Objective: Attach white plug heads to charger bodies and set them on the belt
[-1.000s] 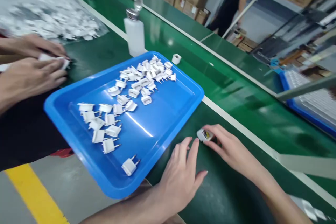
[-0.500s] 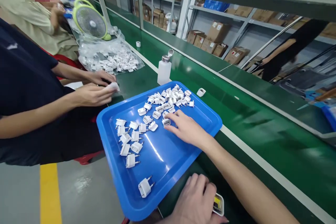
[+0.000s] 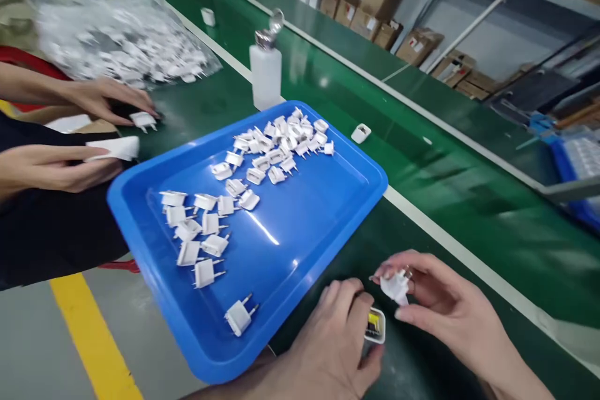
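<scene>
A small white plastic plug piece with metal pins (image 3: 395, 286) is pinched between the thumb and fingertips of the right hand (image 3: 438, 306), lifted just above the green counter (image 3: 450, 200), pins turned toward the left hand (image 3: 335, 340). The left grip is closed around a small white housing with a yellow part inside (image 3: 375, 327), its open end facing the plug piece, seemingly so the two can be brought together. The two parts are held near each other, not touching. A shallow blue plastic tray (image 3: 328, 200) of loose white plug pieces is kept just beside both hands, within easy reach.

Half a second earlier the right hand was stretched into the tray among the pieces; it is now drawn back with one piece, while the housing has stayed in the left hand.
</scene>
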The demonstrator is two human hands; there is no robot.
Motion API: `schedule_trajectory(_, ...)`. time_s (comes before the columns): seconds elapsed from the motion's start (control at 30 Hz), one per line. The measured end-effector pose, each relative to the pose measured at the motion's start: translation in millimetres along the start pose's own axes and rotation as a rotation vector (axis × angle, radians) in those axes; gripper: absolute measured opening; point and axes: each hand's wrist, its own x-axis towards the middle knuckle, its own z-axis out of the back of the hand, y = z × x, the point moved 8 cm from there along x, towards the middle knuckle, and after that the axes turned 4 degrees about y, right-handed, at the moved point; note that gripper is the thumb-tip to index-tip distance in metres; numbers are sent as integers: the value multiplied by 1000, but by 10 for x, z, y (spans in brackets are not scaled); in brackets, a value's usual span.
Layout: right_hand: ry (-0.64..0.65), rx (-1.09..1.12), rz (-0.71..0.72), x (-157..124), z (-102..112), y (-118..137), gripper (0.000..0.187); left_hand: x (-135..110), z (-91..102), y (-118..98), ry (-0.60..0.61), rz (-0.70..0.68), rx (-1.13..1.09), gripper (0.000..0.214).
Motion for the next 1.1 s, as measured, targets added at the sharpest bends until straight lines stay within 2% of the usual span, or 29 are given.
schedule_trajectory(0.1, -151, -188, 32, -303, -19, -89, 25, -26, 57, 3, -6, -16, -76, 26)
schedule_trajectory(0.2, -235, -477, 156, -392, -143, -69, 21, -47, 33, 25, -34, -29, -105, 16)
schedule_trajectory(0.3, -174, -624, 209, -405, -261, -41, 12, -67, 22, 37, -80, -34, -91, 16)
schedule_trajectory(0.5, -82, -593, 239, -496, -269, 68, 20, -71, 34, 25, -97, -60, -79, 20)
schedule_trajectory(0.63, 43, -672, 191, -468, -353, 41, 12, -70, 32, 28, -90, -60, -87, 20)
schedule_trajectory(0.83, 50, -849, 199, -504, -404, 129, 19, -65, 26, 17, -70, -45, -68, 24)
schedule_trajectory(1.1, 62, -819, 126, -516, -385, 108, 24, -60, 36, 21, -77, -51, -74, 30)
